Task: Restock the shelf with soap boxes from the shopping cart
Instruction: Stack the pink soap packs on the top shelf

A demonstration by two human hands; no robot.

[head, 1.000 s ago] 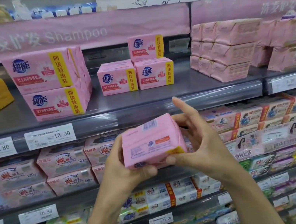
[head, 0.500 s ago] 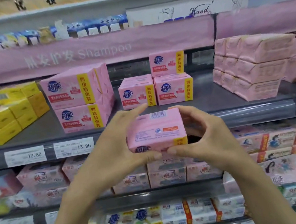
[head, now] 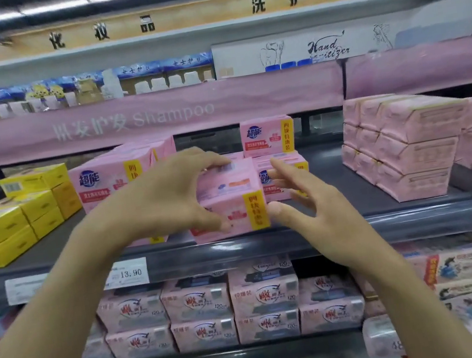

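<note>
Grey shelf (head: 338,190), front edge: your left hand (head: 164,202) grips pink soap box (head: 231,198); right hand (head: 317,215) beside, fingers spread.

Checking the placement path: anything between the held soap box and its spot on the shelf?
Nothing visible. The soap box, in the left hand's grip, is at the front edge of the shelf. Stocked pink boxes stand right behind it, so they only limit depth. The right hand is open just to its right.

A pink Shampoo banner (head: 132,119) spans the upper rail. A white price tag (head: 129,272) reads 13.90. Higher up sits a Hand sanitizer sign (head: 328,48), beneath a tan header board (head: 202,14) with dark characters.
</note>
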